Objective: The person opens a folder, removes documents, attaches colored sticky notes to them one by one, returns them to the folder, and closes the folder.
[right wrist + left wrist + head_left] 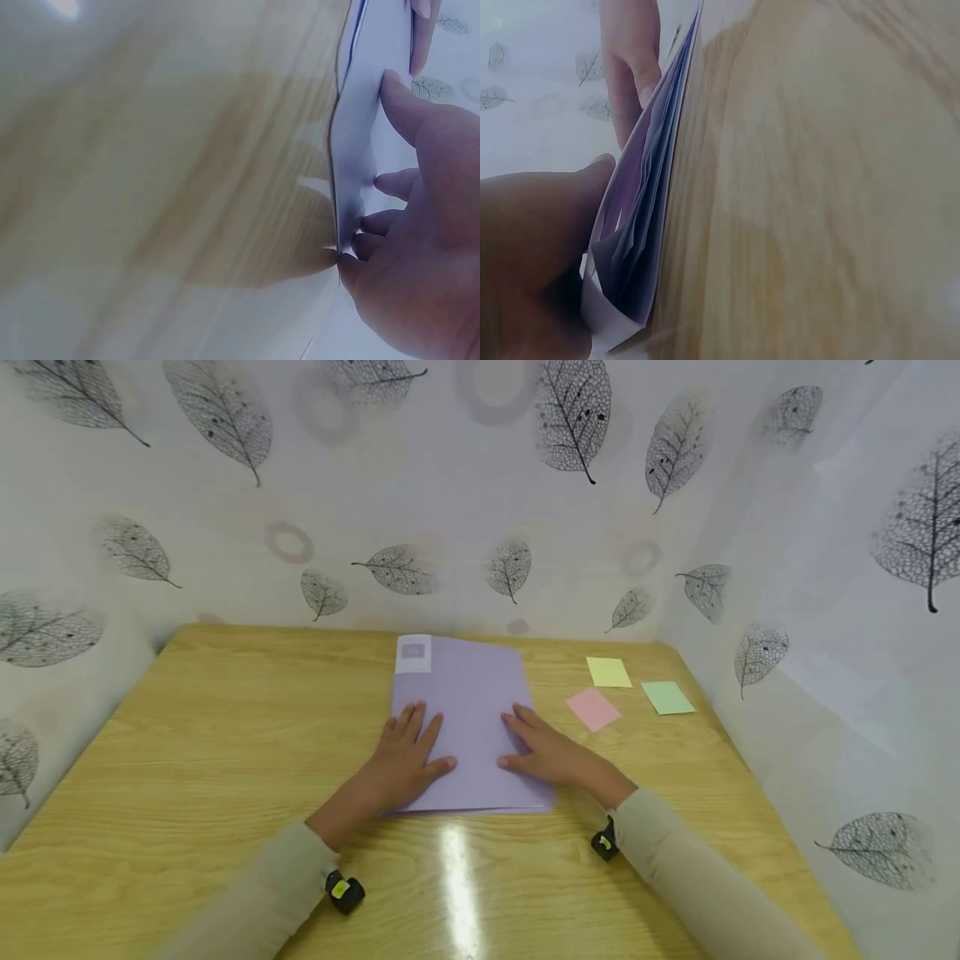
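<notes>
1 purple folder (476, 727) lies on the wooden table (225, 735), inner sheets (639, 240) showing along its gaping near edge. Left hand (401, 764) rests on the folder's left side, fingers spread, clamped on nothing; right hand (551, 752) rests at the right edge, thumb and fingers apart, likewise loose. Judgement: uneven pressure could crease those sheets; a rightward slip could knock the nearby pink note (594, 708).

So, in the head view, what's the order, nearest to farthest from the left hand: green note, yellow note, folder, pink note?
1. Folder, under the left hand.
2. Pink note, right of the folder.
3. Yellow note, beyond the pink one.
4. Green note, farthest right.
</notes>
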### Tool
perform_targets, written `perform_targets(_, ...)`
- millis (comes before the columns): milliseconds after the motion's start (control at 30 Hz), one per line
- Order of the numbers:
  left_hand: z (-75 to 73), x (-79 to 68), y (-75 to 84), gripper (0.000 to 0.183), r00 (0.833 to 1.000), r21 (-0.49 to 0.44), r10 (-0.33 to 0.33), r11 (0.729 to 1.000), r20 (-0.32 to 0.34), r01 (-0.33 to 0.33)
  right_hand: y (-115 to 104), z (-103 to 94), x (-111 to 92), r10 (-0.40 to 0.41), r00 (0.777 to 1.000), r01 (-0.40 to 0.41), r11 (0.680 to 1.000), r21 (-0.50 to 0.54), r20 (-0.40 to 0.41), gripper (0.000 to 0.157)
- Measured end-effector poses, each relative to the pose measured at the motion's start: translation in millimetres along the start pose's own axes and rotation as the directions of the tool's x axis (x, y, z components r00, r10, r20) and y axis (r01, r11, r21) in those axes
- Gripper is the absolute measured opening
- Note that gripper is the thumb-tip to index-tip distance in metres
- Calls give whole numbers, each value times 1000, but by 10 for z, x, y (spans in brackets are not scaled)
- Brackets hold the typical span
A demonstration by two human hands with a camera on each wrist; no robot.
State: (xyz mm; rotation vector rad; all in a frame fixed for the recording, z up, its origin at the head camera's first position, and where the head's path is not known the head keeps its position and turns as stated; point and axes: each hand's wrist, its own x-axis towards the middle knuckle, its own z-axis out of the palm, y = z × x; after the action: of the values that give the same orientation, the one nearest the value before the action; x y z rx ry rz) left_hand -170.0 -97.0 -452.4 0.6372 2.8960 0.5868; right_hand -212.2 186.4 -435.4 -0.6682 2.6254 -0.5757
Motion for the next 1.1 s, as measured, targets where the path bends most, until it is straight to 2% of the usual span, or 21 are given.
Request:
perform_targets(200, 45, 62, 73, 80, 1000, 23, 2, 1000, 12, -2, 64, -20, -79, -4, 1000, 4, 1000, -11, -7, 87)
perform_targets(500, 24, 76, 195, 78, 1000, 84, 9, 996, -12, -8, 101, -7, -110, -27, 999, 25, 993, -114, -17, 85)
perform_targets(633, 20, 53, 301, 76, 996, 123, 86, 989, -21, -83, 107, -6, -112, -33, 999, 30, 991, -131, -19, 84)
perform_targets(767, 59, -8, 408, 76, 985, 120, 168, 978, 37, -172, 106, -3, -97, -30, 999, 28, 989, -145, -16, 84)
perform_targets(933, 92, -80, 500, 84, 975, 112, 202, 971, 96, -212, 121, 4, -91, -29, 999, 26, 988, -154, -17, 83)
perform_targets(1100, 91, -105, 521, 87, 969, 139, 230, 961, 90, -241, 129, 1, -105, -26, 999, 23, 989, -146, -20, 83)
